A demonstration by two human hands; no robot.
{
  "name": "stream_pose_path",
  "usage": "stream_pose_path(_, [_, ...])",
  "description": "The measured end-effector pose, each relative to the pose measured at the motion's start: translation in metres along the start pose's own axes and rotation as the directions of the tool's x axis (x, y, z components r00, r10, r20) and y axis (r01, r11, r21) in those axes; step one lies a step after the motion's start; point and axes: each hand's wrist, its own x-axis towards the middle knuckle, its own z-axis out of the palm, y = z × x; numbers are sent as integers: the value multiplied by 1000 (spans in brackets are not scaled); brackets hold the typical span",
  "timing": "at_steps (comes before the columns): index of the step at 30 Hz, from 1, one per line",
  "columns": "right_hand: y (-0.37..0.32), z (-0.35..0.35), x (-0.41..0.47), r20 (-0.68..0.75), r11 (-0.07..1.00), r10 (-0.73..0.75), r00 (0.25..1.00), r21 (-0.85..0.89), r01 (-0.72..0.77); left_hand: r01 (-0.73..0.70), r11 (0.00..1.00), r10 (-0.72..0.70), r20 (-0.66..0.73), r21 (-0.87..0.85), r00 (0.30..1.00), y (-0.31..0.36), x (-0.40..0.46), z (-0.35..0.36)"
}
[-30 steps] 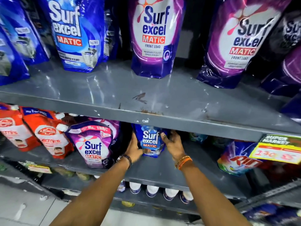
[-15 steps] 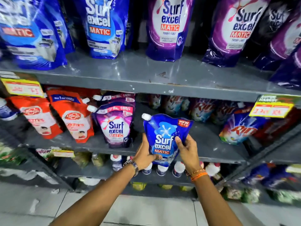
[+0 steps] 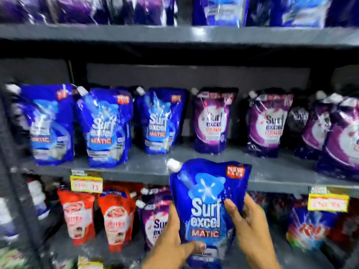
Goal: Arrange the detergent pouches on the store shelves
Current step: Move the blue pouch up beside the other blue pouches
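A blue detergent pouch [image 3: 206, 208] stands upright between both hands, near the camera, in front of the grey shelf [image 3: 147, 172]. The left hand [image 3: 171, 243] grips its lower left edge; the right hand [image 3: 250, 226] clasps its right side, fingers curled.

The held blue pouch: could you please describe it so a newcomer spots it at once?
Below the grey metal middle shelf, both hands hold a glossy blue Surf Excel Matic pouch. Unlike the shelved blue pouches, it is off any shelf, in front.
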Motion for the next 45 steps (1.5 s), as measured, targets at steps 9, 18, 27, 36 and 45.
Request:
stream_pose_path(9, [-92,84,118,82,958,-281,956,-31,284,-135,969,166,-138,209,977,143,71,-88])
stream_pose_path(18, [-69,136,182,114,978,-178,977,-89,189,-22,973,64,-175,231,982,153,120,-141])
stream_pose_path(27, [-53,144,188,112,974,-158,981,-148,174,-12,965,61,-179,262,982,127,136,-148])
stream_pose_path(36, [-56,145,182,97,983,-126,987,-124,138,-13,954,59,-145,301,988,118,137,-156])
stream_pose_path(45, [-54,112,107,-106,968,-250,962,-32,248,-238,808,547,-536,539,643,69,51,-127])
